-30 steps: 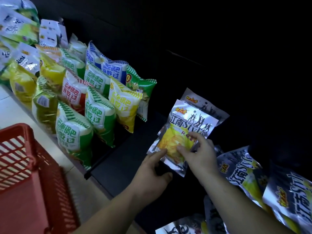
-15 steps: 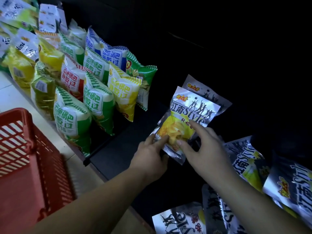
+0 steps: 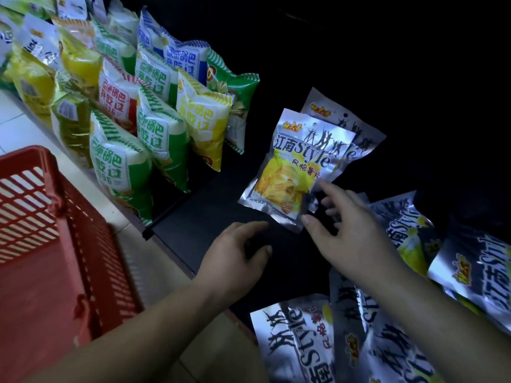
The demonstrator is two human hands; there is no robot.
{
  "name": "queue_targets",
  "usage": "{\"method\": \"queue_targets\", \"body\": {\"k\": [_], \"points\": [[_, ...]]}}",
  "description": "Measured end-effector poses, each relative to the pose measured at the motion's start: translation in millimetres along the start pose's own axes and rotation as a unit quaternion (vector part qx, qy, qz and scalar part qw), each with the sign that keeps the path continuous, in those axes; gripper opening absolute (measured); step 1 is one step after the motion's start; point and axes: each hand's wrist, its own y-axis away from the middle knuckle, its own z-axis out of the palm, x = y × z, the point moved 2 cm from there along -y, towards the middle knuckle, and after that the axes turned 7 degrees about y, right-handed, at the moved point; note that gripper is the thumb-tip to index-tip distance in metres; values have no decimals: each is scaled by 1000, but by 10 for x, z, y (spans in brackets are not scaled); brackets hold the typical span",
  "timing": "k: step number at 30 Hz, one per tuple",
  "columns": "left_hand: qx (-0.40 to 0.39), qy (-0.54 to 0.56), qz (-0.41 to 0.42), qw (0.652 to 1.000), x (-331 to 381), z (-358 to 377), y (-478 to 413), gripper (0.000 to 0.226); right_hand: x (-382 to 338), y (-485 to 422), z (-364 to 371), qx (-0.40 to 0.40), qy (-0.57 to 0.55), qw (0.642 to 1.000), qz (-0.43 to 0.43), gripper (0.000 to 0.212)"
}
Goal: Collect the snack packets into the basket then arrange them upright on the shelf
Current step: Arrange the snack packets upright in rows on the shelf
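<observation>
A silver chip packet (image 3: 297, 167) with a yellow picture stands upright on the dark shelf (image 3: 199, 228), leaning against a second silver packet (image 3: 359, 134) behind it. My right hand (image 3: 351, 233) is just to its lower right with fingers spread; the thumb tip touches the packet's bottom corner and the index finger lies by its right edge. My left hand (image 3: 235, 252) hovers below the packet, apart from it, fingers relaxed and holding nothing. The red basket (image 3: 69, 244) sits at the lower left.
Rows of green, yellow, red and blue snack packets (image 3: 163, 134) stand upright on the shelf to the left. Several silver packets (image 3: 401, 313) lie loose and flat at the lower right. The shelf's back is dark. Pale floor tiles (image 3: 16, 123) show by the basket.
Both hands were holding the silver packet's lower edge. My left hand has let go and drawn back toward me. My right hand has opened and shifted to the packet's right corner.
</observation>
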Motion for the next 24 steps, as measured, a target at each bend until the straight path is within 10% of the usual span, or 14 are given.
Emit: {"method": "queue_targets", "body": {"k": [9, 24], "points": [[-6, 27, 13, 1000, 138, 59, 126, 49, -150, 429, -247, -18, 61, 996, -66, 50], [-62, -129, 33, 989, -60, 237, -654, 70, -314, -577, 120, -110, 185, 976, -18, 83]]}}
